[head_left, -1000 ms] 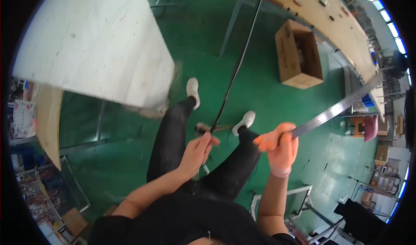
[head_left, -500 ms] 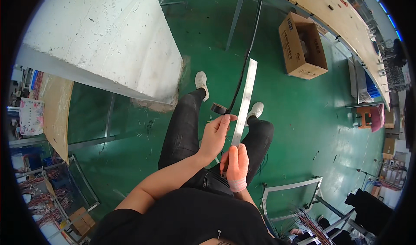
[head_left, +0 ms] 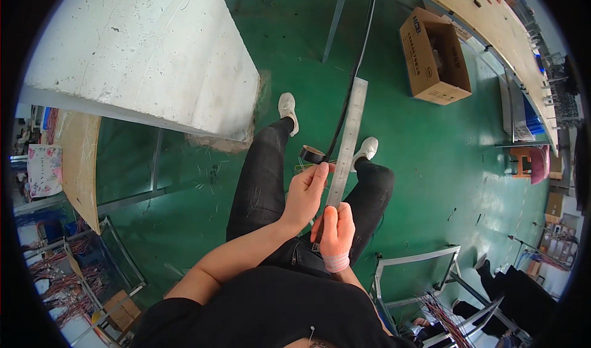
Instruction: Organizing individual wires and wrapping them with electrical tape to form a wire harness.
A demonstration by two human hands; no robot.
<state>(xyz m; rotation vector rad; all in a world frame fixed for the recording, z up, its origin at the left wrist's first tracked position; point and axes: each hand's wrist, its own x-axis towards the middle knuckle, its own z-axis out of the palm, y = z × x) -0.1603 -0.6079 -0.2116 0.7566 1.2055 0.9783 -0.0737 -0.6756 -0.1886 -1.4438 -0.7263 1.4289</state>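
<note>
Right fingers [head_left: 331, 220] around a silvery ruler [head_left: 350, 135]

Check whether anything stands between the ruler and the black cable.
Along most of the ruler, nothing visible does; it runs beside the black cable. Near the cable's lower end, the left hand does, its fingers showing between the two. The tape roll is left of the cable.

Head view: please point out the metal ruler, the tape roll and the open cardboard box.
Metal ruler [head_left: 348, 141]: head view, middle of its flat, marked face.
Tape roll [head_left: 311, 156]: head view, its black outer side.
Cardboard box [head_left: 421, 57]: head view, its printed outer wall.
</note>
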